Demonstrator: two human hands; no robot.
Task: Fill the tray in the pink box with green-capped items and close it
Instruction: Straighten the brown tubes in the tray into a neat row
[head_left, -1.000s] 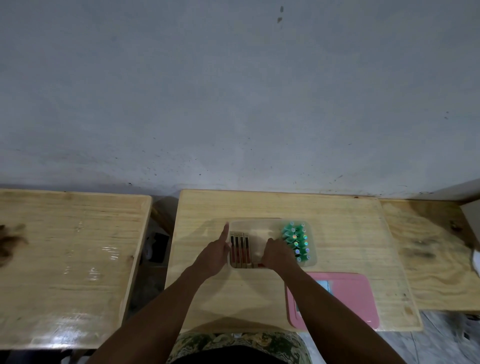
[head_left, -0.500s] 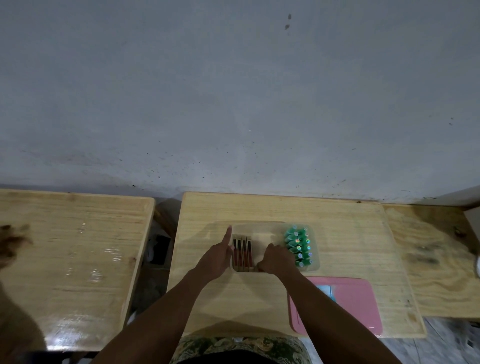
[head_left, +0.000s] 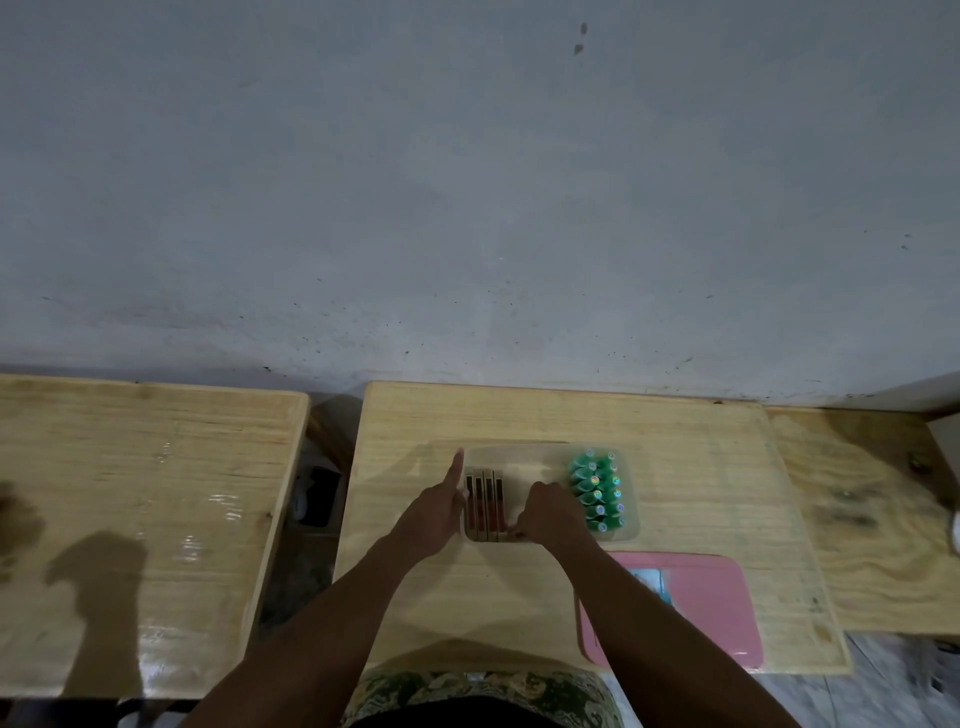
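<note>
Left hand (head_left: 435, 515) lies against the left wall of the clear tray (head_left: 522, 457), index finger straight and pointing toward the far edge of the table (head_left: 675, 447); it holds nothing that shows. Right hand (head_left: 551, 515) is curled knuckles-up over the middle of the tray, fingertips at its near rim. I cannot tell whether it pinches the rim, an item, or nothing.

The tray sits in the middle of the table, outside the pink box (head_left: 696, 608), which lies flat at the near right corner, apart from the tray. Whether the box is open or closed is unclear from above.

Green-capped items (head_left: 597, 491) stand packed along the tray's right side. 4 slim reddish-brown items (head_left: 483, 503) lie side by side at its left, just beside the left hand. The stretch between the 2 groups is mostly hidden under the right hand.

As a judgement, the task is only partly done: the tray looks part-filled with green caps, the reddish pieces take up room, and setting the tray in the box and closing it are not yet done.
</note>
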